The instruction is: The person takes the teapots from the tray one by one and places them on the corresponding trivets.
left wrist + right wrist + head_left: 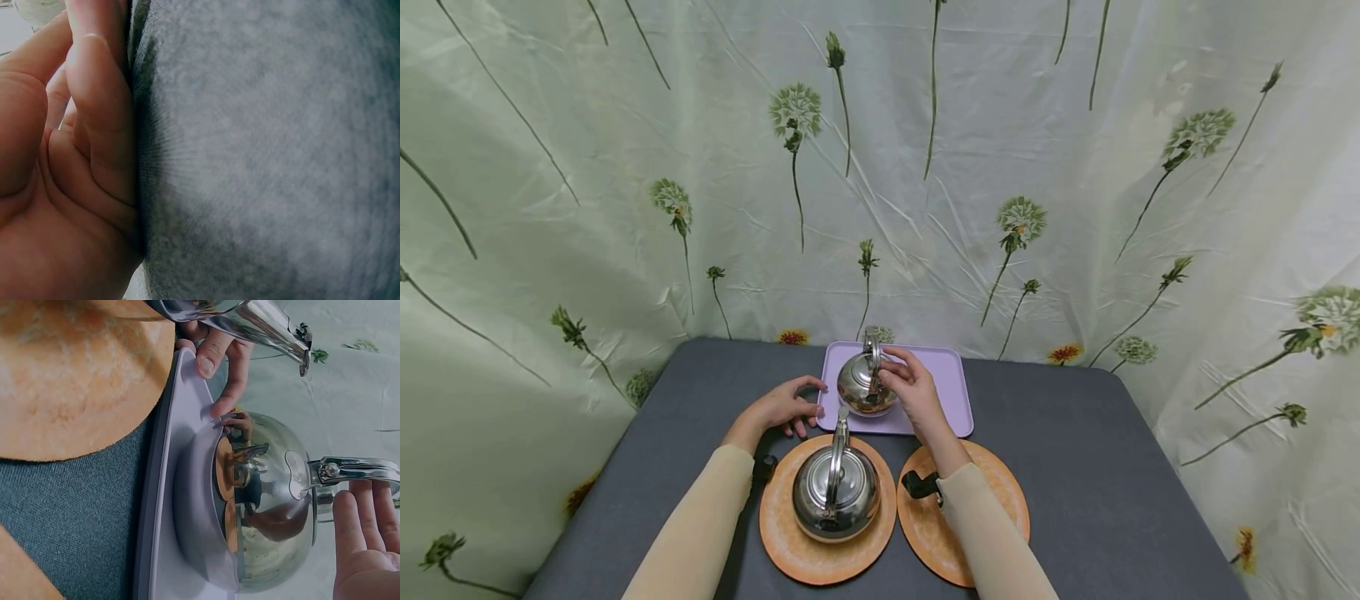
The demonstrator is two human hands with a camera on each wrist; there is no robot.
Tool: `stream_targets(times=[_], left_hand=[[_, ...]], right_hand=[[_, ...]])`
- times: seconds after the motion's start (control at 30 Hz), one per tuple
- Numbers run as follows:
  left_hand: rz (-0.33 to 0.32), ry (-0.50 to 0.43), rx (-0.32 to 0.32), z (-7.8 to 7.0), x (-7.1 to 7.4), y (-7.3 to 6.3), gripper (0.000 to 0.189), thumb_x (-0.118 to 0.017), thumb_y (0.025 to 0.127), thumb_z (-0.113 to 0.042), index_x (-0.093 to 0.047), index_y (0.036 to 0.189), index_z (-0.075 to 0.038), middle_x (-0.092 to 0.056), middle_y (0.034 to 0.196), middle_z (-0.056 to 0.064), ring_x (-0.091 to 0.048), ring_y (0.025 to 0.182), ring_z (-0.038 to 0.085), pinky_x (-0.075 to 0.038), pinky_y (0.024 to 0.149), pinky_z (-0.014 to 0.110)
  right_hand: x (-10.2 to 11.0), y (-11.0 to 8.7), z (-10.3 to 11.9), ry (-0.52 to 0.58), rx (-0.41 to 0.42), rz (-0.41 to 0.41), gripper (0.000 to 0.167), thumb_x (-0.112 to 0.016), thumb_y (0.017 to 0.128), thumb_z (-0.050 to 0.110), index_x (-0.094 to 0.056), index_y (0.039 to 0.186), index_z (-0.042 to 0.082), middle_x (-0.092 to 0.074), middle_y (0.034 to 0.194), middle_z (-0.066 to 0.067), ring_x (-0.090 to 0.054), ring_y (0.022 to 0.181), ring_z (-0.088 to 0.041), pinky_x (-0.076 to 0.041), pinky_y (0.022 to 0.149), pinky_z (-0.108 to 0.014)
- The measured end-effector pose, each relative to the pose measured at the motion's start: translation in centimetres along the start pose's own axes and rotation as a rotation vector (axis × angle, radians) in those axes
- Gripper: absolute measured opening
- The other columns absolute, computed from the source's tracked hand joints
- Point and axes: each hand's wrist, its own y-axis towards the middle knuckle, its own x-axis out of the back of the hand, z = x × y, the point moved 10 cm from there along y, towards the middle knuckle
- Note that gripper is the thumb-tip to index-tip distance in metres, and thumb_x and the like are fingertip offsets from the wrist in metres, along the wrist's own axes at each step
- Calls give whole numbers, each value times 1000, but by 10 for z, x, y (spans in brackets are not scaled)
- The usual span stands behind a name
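Observation:
A small shiny metal kettle [865, 383] with an upright hoop handle stands on a lilac tray [953, 392]. My right hand [910, 390] is at its handle; in the right wrist view the fingers [350, 528] stretch nearly straight, tips right at the metal. At the tray's left edge rests my left hand [782, 407], fingers spread, with two fingertips over the rim. The left wrist view shows its palm and loosely bent fingers [103, 87] beside the grey table surface. A larger metal kettle [835, 492] sits nearer me, its spout toward the tray.
Under the larger kettle lies a round orange mat [782, 542]. Beside it, a second orange mat [1003, 496] is partly covered by my right sleeve. Both mats lie on the dark grey table [1097, 475], in front of the tray. A flower-patterned curtain [925, 208] hangs behind the table.

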Motion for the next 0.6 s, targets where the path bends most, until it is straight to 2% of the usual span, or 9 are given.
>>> stream_targets(times=[0.27, 0.4, 0.6], left_hand=[[-8, 0, 12, 1, 2, 0, 52, -72, 102, -23, -52, 150, -19, -74, 81, 5, -68, 53, 12, -50, 47, 26], [-5, -1, 7, 1, 1, 0, 52, -72, 102, -23, -52, 150, -18, -74, 81, 4, -68, 53, 12, -50, 47, 26], [-3, -5, 1, 0, 0, 0, 53, -73, 102, -23, -52, 149, -17, -73, 80, 4, -68, 53, 13, -50, 47, 27]], right_hand=[[-6, 2, -1, 25, -2, 45, 44, -65, 105, 6, -60, 148, 13, -71, 133, -25, -74, 120, -29, -57, 99, -34], [-9, 4, -2, 40, 13, 70, 43, -62, 106, 4, -59, 148, 13, -72, 132, -24, -74, 119, -23, -57, 95, -30], [-11, 5, -5, 58, 9, 79, 43, -61, 106, 3, -59, 148, 13, -72, 131, -25, -77, 107, -13, -57, 93, -26]])
